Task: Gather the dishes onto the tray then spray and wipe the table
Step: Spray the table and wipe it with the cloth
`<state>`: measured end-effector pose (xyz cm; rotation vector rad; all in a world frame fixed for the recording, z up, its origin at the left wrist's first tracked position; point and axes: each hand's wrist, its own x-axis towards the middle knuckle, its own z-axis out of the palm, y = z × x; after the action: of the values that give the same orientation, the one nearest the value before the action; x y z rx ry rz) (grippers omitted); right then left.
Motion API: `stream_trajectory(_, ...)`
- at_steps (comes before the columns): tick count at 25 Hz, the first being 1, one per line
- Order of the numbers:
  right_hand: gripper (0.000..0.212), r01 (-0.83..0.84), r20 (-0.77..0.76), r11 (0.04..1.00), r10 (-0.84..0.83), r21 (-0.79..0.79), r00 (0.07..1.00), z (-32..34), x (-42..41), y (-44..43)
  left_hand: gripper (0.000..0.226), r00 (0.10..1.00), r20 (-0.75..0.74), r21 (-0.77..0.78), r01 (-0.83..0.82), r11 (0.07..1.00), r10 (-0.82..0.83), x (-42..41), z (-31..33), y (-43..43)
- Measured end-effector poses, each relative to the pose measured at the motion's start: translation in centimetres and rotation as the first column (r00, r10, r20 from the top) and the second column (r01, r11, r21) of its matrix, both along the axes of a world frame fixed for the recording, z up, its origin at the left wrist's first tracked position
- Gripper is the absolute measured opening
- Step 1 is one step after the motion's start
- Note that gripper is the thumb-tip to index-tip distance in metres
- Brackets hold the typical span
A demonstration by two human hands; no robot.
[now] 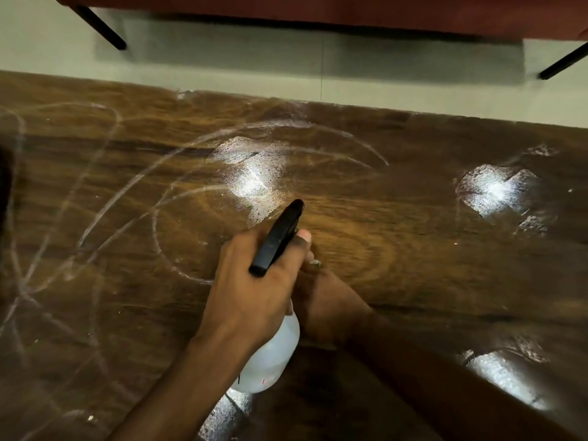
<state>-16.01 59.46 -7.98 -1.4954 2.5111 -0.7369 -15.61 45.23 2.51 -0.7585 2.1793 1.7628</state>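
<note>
Step in hand: I judge this to be the spraying stage; no dishes or tray appear in my view, so I cannot confirm the gathering
Left hand (254, 281): wrapped round the neck of the spray bottle (273, 354), a fingertip showing past the black trigger head (278, 238), which points up and away over the table (413, 265)
Right hand (327, 300): in shadow under and behind the bottle, low to the wood; I cannot tell whether it is clenched, loose or holding anything
Bottle position: held above the table, near the middle of the surface, white body tilted back toward me
Surface condition: wet, speckled patches glare ahead of the nozzle (251, 176), far right (496, 192) and along the near edge (502, 377); pale curved streaks (105, 202) cross the left side
Risk one: spraying again where it is already wet would pool liquid, and it might run off the far edge to the floor (286, 65)
Risk two: no cloth is visible; if none is to hand, the spray may dry into more streaks
Risk three: the right hand sits close below the nozzle line and may catch spray
Risk four: a wet, one-handed hold on a tilted bottle could slip
</note>
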Motion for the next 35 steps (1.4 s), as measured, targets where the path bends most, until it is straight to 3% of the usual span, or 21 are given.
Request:
stream_trajectory(1,0.041,-0.089,-0.064,0.994,0.093,0.069,0.994,-0.8,-2.2,1.6,0.034,1.0,-0.004,-0.003,0.002,1.0,-0.002,-0.5,0.1,-0.1)
stream_trajectory(2,0.051,-0.023,-0.08,0.985,0.037,0.174,0.996,-1.4,-4.8,3.5,0.038,1.0,-0.006,-0.007,0.003,1.0,-0.003,-0.9,0.2,-0.1)
stream_trajectory(4,0.059,0.361,-0.031,0.898,-0.365,0.252,0.93,-2.2,-9.9,8.0,0.047,1.0,-0.015,-0.008,-0.001,1.0,0.001,-1.4,0.2,-0.1)
stream_trajectory(6,0.061,0.724,-0.011,0.653,-0.741,0.221,0.672,-1.6,-15.2,11.2,0.046,1.0,-0.011,-0.007,-0.009,1.0,0.009,-1.6,0.0,-0.1)
stream_trajectory(8,0.067,0.899,0.014,0.39,-0.918,0.201,0.396,-1.0,-17.9,9.8,0.035,1.0,0.006,0.005,-0.008,1.0,0.008,-1.8,0.1,0.1)
stream_trajectory(9,0.069,0.915,0.012,0.341,-0.938,0.217,0.347,-0.9,-17.9,7.7,0.03,1.0,0.012,0.004,-0.01,1.0,0.01,-1.9,0.1,0.1)
stream_trajectory(10,0.068,0.892,0.02,0.389,-0.918,0.23,0.395,-0.8,-16.9,5.2,0.029,1.0,0.014,-0.007,-0.014,1.0,0.014,-2.0,0.1,0.1)
stream_trajectory(12,0.058,0.681,0.148,0.693,-0.719,0.239,0.68,-0.7,-12.8,0.1,0.029,1.0,0.007,-0.034,-0.029,0.999,0.029,-2.3,-0.2,0.1)
stream_trajectory(14,0.045,0.203,0.33,0.943,-0.285,0.263,0.9,0.4,-8.0,-2.6,0.029,0.998,0.01,-0.053,-0.063,0.997,0.064,-2.6,-0.2,0.0)
stream_trajectory(16,0.047,-0.146,0.331,0.962,0.064,0.229,0.941,1.1,-7.5,-2.4,0.033,0.995,0.017,-0.068,-0.102,0.993,0.103,-2.9,0.0,0.0)
stream_trajectory(17,0.045,-0.202,0.305,0.954,0.128,0.222,0.944,0.9,-9.3,-1.5,0.037,0.993,0.016,-0.07,-0.114,0.991,0.115,-3.1,0.1,0.0)
stream_trajectory(19,0.047,-0.115,0.131,0.966,0.087,0.229,0.988,-0.3,-14.0,0.7,0.047,0.991,0.009,-0.038,-0.135,0.99,0.136,-3.1,0.2,0.1)
stream_trajectory(20,0.053,0.055,0.073,0.962,-0.077,0.266,0.994,-0.7,-16.5,2.3,0.049,0.99,0.004,-0.025,-0.139,0.99,0.139,-3.0,0.2,0.1)
stream_trajectory(22,0.06,0.491,0.052,0.833,-0.519,0.257,0.853,-0.8,-20.3,4.4,0.045,0.989,0.009,-0.013,-0.146,0.989,0.147,-2.6,0.0,0.3)
stream_trajectory(24,0.062,0.719,0.046,0.66,-0.743,0.217,0.668,-1.0,-20.7,2.9,0.034,0.987,0.016,0.009,-0.159,0.987,0.159,-2.1,-0.1,0.5)
stream_trajectory(26,0.062,0.645,0.095,0.725,-0.679,0.241,0.728,-1.4,-19.0,-0.4,0.031,0.99,0.006,-0.003,-0.139,0.99,0.139,-1.7,-0.1,0.7)
stream_trajectory(28,0.062,0.231,0.143,0.943,-0.27,0.241,0.952,-1.4,-16.7,-3.2,0.03,0.993,-0.002,-0.033,-0.115,0.993,0.115,-1.4,0.0,0.8)
stream_trajectory(30,0.059,-0.238,0.132,0.923,0.206,0.301,0.97,-1.2,-16.8,-3.6,0.027,0.994,-0.003,-0.059,-0.111,0.992,0.111,-0.8,-0.1,0.6)
stream_trajectory(31,0.059,-0.268,0.081,0.908,0.256,0.323,0.963,-1.2,-18.2,-3.2,0.027,0.994,-0.002,-0.062,-0.109,0.992,0.109,-0.3,-0.1,0.5)
stream_trajectory(33,0.062,0.058,0.032,0.945,-0.072,0.323,0.997,-1.5,-20.9,-1.8,0.03,0.993,0.013,-0.059,-0.114,0.992,0.115,0.8,0.0,0.4)
stream_trajectory(35,0.066,0.5,0.084,0.831,-0.532,0.244,0.843,-1.5,-22.0,0.0,0.034,0.99,0.042,-0.072,-0.129,0.989,0.132,2.4,-0.1,0.2)
